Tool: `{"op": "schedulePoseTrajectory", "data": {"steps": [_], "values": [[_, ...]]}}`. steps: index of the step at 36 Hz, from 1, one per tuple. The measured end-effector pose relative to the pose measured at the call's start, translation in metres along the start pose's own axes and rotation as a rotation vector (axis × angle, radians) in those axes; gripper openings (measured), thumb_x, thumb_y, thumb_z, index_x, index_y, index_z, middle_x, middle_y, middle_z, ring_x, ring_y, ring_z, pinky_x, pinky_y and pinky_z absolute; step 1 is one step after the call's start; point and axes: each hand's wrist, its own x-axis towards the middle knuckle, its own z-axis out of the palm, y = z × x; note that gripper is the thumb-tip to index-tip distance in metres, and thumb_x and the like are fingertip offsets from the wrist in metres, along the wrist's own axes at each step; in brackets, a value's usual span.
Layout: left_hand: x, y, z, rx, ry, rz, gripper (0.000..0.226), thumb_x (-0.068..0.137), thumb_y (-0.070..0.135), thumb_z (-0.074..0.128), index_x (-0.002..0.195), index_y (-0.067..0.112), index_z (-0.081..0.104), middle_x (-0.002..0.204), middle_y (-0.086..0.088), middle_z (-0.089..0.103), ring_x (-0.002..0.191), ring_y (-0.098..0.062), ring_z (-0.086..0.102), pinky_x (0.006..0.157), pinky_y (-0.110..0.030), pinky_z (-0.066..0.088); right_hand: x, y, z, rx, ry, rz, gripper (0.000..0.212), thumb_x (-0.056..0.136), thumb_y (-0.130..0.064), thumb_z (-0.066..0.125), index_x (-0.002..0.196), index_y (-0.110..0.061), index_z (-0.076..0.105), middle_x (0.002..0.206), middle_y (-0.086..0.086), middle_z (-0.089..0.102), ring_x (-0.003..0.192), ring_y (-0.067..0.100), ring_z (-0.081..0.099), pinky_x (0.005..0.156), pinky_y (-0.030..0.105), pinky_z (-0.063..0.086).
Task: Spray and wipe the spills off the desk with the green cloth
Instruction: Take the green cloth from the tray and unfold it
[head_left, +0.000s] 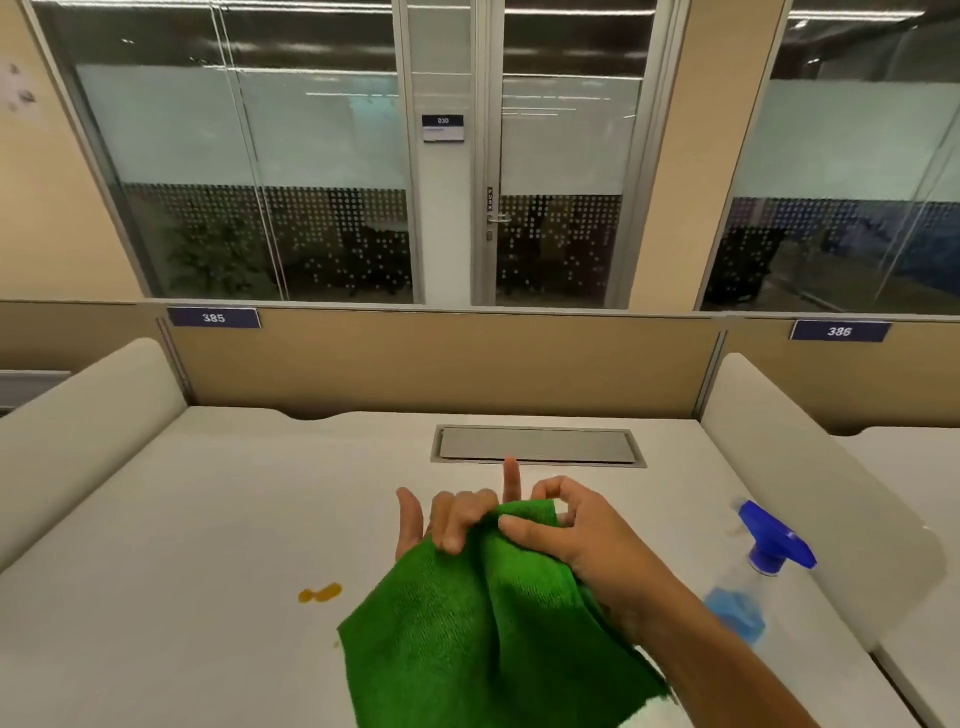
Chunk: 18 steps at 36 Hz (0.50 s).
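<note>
1. The person holds the green cloth (483, 618) up over the desk (182, 545) with both hands; the cloth hangs down in loose folds, low and in the middle of the view.
2. The right hand (576, 540) comes in from the lower right, with the arm bare and slanting up toward the middle; its thumb and fingers pinch the top edge of the cloth; the first finger curls round to make a little ring.
3. The left hand (452, 519) is partly hidden behind the cloth; some fingers curl over the top edge and grip it; the thumb sticks out to the left, and one finger points straight up.
4. A small yellow-brown spill (320, 593) sits on the white desk, just to the left of the cloth and not touching it.
5. A spray bottle (753, 577) with a blue top and blue liquid stands on the desk to the right, near the right arm; it looks blurry; no hand is on it.
6. A grey flap (537, 445) is set in the desk at the back, beyond the hands.
</note>
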Motion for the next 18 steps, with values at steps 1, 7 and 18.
{"op": "schedulePoseTrajectory", "data": {"steps": [1, 7, 18], "values": [[-0.002, 0.002, -0.001, 0.022, -0.020, 0.017, 0.068, 0.101, 0.062, 0.024, 0.055, 0.016, 0.045, 0.056, -0.005, 0.058, 0.077, -0.020, 0.061, 0.121, -0.036, 0.012, 0.003, 0.003, -0.001, -0.028, 0.001, 0.011, 0.034, 0.081, -0.013, 0.085, 0.101, -0.010, 0.058, 0.080, 0.011, 0.075, 0.074, 0.025, 0.074, 0.069, 0.038, 0.061], [0.001, 0.011, -0.005, 0.067, -0.068, 0.056, 0.064, 0.099, 0.063, 0.012, 0.061, 0.017, 0.036, 0.059, -0.002, 0.034, 0.062, -0.022, 0.034, 0.081, -0.039, 0.041, 0.017, 0.020, -0.010, -0.245, 0.015, 0.042, 0.035, 0.083, -0.028, 0.085, 0.107, -0.022, 0.060, 0.101, 0.012, 0.077, 0.091, 0.027, 0.076, 0.074, 0.035, 0.061], [-0.001, 0.031, -0.010, 0.110, -0.050, 0.015, 0.040, 0.090, 0.045, 0.032, 0.062, 0.016, 0.034, 0.061, -0.002, 0.032, 0.063, -0.021, 0.028, 0.067, -0.037, 0.019, 0.014, 0.058, -0.035, -0.497, 0.118, -0.141, 0.045, 0.073, -0.057, 0.082, 0.106, -0.039, 0.057, 0.097, -0.010, 0.073, 0.086, 0.004, 0.073, 0.068, 0.022, 0.060]]}}
